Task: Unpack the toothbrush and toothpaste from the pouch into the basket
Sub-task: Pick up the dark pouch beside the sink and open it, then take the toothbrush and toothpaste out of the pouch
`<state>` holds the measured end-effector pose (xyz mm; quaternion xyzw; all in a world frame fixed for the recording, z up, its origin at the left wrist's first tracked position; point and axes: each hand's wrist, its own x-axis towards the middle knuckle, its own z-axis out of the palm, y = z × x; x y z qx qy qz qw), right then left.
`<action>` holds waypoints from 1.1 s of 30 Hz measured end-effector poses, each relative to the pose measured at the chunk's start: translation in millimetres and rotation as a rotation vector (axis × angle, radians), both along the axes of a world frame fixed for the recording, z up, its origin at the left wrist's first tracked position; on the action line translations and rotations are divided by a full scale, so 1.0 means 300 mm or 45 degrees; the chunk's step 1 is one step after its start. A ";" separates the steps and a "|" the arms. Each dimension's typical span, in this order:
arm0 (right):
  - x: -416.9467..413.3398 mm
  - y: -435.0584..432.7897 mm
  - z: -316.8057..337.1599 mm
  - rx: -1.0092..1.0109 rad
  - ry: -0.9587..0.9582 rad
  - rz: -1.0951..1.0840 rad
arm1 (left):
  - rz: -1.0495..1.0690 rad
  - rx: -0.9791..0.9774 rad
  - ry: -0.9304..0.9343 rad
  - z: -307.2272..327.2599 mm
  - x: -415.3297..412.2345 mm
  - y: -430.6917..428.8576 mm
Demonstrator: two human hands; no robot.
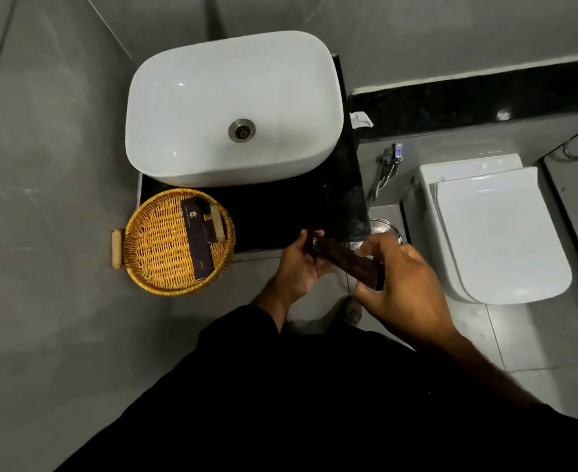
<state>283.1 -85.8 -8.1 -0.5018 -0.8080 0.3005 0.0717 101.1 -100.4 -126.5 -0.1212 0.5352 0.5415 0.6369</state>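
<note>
Both of my hands hold one long dark pouch (343, 258) in the air, just off the front edge of the black table (280, 212). My left hand (301, 264) cups its upper end from below, fingers (315, 267) curled under and thumb against the end with the small pale logo. My right hand (403, 277) wraps over the lower end, fingers closed around it and hiding most of that end, so I cannot tell whether the pouch is open.

Left of my hands the round wicker basket (155, 247) sits on the table's front left corner, its rim overhanging the edge. Inside it lie a long dark box (197, 243) and a smaller dark packet (211, 229) touching it; what they contain I cannot make out. The white sink (195, 107) fills the table behind, leaving only a bare strip in front. To my right stands the toilet (495, 229), with open floor between.
</note>
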 end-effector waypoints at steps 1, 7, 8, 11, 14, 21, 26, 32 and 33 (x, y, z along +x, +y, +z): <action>0.002 -0.004 0.013 -0.002 0.017 0.002 | 0.014 -0.012 -0.001 0.003 -0.001 0.000; -0.004 -0.033 0.105 0.069 0.170 -0.010 | -0.020 -0.112 0.021 -0.012 -0.012 -0.023; -0.009 -0.036 0.122 0.078 0.188 -0.007 | -0.039 -0.108 0.023 -0.015 -0.010 -0.027; -0.027 -0.045 0.172 0.137 0.211 0.045 | -0.102 -0.073 -0.018 -0.012 -0.008 -0.028; -0.041 -0.057 0.212 0.204 0.178 0.078 | -0.116 -0.089 -0.063 0.005 -0.021 -0.009; -0.056 -0.082 0.263 0.190 0.392 -0.012 | -0.121 -0.185 -0.006 0.002 -0.033 0.028; -0.045 -0.070 0.306 0.583 0.818 -0.103 | -0.125 -0.142 -0.157 0.013 -0.091 0.055; -0.030 -0.003 0.199 0.478 0.978 -0.293 | -0.207 0.109 -0.404 0.073 -0.091 0.122; -0.026 0.003 0.164 0.359 0.875 -0.324 | -0.231 0.148 -0.423 0.097 -0.075 0.138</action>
